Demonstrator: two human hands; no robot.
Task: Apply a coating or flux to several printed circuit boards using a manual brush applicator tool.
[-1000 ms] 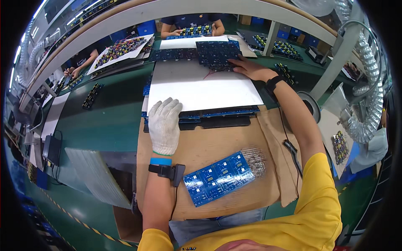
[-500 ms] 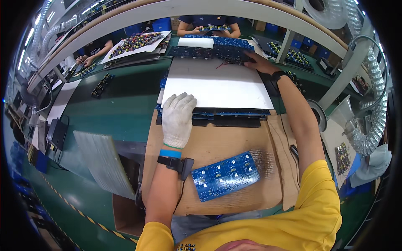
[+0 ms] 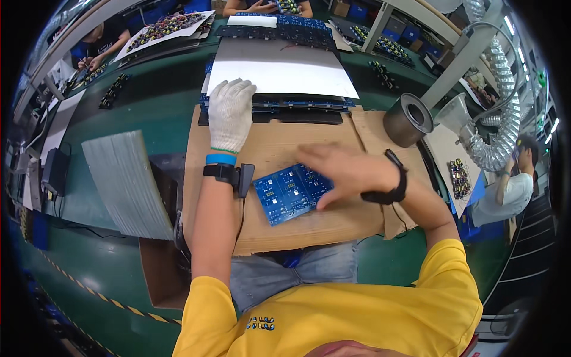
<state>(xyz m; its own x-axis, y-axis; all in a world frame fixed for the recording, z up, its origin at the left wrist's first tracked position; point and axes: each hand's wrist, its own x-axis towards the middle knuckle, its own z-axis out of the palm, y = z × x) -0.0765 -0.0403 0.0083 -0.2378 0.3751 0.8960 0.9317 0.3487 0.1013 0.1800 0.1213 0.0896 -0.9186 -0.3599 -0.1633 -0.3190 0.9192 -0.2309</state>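
Note:
My left hand (image 3: 231, 113), in a white knitted glove, lies flat with fingers stretched at the near left corner of a white sheet (image 3: 282, 65). That sheet covers stacked blue circuit boards (image 3: 315, 102), whose edges show beneath it. My bare right hand (image 3: 348, 169), a little blurred, is over the right end of a blue circuit board (image 3: 291, 193), thumb and fingers apart. Whether it touches the board I cannot tell. The board lies aslant on brown cardboard (image 3: 273, 234), its right part hidden by the hand.
A dark grey cylinder (image 3: 409, 121) stands on the cardboard's right. An upright pale ribbed panel (image 3: 122, 178) is at left. Clear flexible ducting (image 3: 508, 113) hangs at right. Dark populated boards (image 3: 113, 90) lie on the green bench. Co-workers sit across and at left; another person is far right.
My right hand has come back from the far boards to the blue board near me. My left hand stays on the sheet. The view has shifted, with the scene sitting higher.

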